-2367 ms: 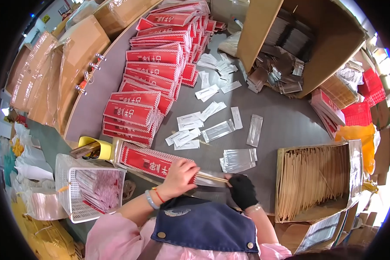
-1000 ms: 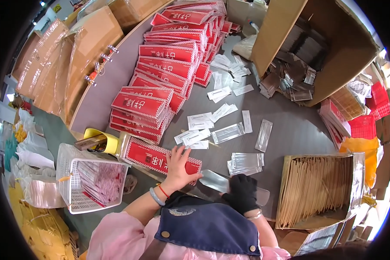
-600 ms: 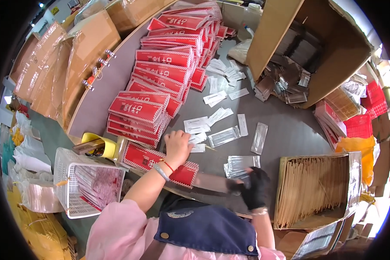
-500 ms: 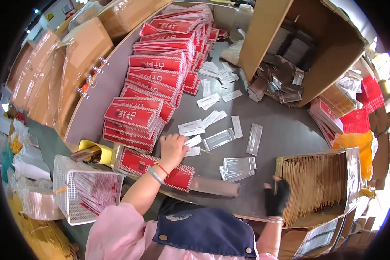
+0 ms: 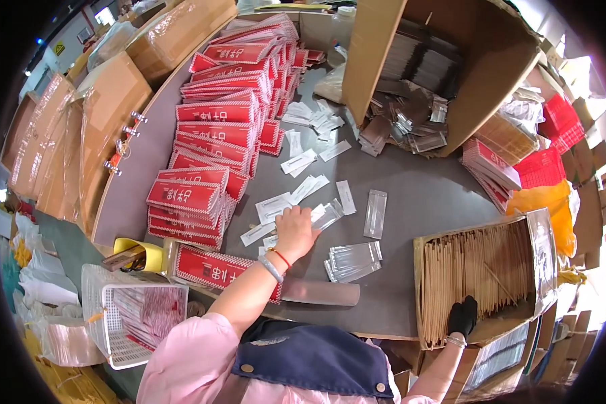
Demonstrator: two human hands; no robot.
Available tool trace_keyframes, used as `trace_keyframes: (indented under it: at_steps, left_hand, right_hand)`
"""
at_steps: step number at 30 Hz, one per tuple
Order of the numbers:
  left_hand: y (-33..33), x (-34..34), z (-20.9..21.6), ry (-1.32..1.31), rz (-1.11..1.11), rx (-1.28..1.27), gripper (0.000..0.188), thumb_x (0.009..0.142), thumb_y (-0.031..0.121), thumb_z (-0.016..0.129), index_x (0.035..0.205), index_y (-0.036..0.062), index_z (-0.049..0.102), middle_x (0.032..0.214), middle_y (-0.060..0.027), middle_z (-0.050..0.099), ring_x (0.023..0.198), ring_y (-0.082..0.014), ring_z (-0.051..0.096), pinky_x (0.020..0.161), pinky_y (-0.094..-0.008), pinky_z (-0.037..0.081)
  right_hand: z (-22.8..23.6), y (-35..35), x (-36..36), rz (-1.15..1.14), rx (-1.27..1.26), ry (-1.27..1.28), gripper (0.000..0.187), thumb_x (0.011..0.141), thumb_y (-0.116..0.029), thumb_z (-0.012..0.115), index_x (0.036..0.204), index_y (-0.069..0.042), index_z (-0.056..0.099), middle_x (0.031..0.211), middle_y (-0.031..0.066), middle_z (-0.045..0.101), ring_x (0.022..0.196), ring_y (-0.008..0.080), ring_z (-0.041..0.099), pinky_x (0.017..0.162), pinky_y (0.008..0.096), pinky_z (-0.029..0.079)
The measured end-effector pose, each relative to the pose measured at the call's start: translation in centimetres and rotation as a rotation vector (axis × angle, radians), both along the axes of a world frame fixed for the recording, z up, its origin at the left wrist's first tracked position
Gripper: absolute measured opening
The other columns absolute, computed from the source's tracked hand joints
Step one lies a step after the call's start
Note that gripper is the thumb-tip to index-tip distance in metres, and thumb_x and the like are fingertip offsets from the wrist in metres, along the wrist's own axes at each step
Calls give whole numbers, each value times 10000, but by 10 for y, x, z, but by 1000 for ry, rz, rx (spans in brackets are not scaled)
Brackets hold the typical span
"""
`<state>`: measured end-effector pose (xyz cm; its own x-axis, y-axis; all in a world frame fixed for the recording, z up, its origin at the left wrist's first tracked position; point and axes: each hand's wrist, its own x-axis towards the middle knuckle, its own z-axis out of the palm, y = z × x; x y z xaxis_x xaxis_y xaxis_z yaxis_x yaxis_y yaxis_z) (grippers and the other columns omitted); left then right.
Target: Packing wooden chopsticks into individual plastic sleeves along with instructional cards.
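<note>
My left hand (image 5: 296,232) reaches over the grey table, its fingers bent downward. At its fingertips shows a small white packet (image 5: 318,213), lying against a clear flat packet (image 5: 330,215). More white paper packets lie around the hand. My right hand (image 5: 462,316), in a black glove, rests at the near edge of a cardboard box of thin wooden sticks (image 5: 478,269); its fingers stretch over the sticks. Between the hands lie a fanned pile of clear packets (image 5: 353,261) and a single clear packet (image 5: 375,214). Below my left forearm is a red printed sleeve (image 5: 205,268).
Stacks of red printed sleeves (image 5: 215,138) fill the table's left side. A large open carton (image 5: 491,81) with dark and silvery packets stands at the back. A white basket (image 5: 101,323) and a yellow container (image 5: 153,256) are at the near left. A translucent strip (image 5: 323,293) lies at the front edge.
My left hand has moved right across the white packets to the clear packet. My right hand has gone from the table beside the stick box to over the sticks. The whole view has shifted slightly.
</note>
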<state>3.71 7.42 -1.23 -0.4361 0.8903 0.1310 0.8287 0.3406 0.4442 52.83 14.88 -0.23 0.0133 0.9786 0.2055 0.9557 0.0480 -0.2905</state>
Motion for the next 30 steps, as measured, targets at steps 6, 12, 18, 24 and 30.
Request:
trace_keyframes:
  at_steps: [6,12,18,24,30]
  left_hand:
    - [10,0,3,-19,-84,-120,291,741,232,789,930,97,613,879,-72,657,831,-279,619,792,-444,385]
    - [-21,6,68,-337,-418,62,179,769,162,744,876,94,617,767,-70,661,735,-278,640,720,-406,409]
    - [-100,30,45,-152,-511,-86,370,667,224,812,997,127,674,1022,-45,595,1063,-275,544,911,-446,408]
    - [-146,1,50,-62,-398,-13,632,594,263,846,1155,55,644,1158,-81,563,1095,-308,497,956,-442,398]
    - [-128,26,50,-70,-424,1,681,588,247,839,1197,56,602,1130,-75,548,1088,-287,498,941,-425,386]
  right_hand:
    - [-7,-5,8,-280,68,211,170,953,-128,507,1019,18,565,907,172,609,812,297,569,752,377,454]
    - [50,-25,-50,-33,61,538,160,955,-91,536,1042,28,599,927,80,600,875,188,536,811,299,445]
    - [53,-59,-185,714,-225,377,179,848,-89,668,1025,-102,689,807,144,579,790,348,592,707,395,476]
    - [16,-67,-203,947,-313,-29,201,828,-194,675,1026,-195,709,753,135,585,732,333,597,663,457,474]
    - [4,-72,-238,919,-165,242,111,829,-196,674,857,-91,699,817,122,647,810,340,619,738,446,498]
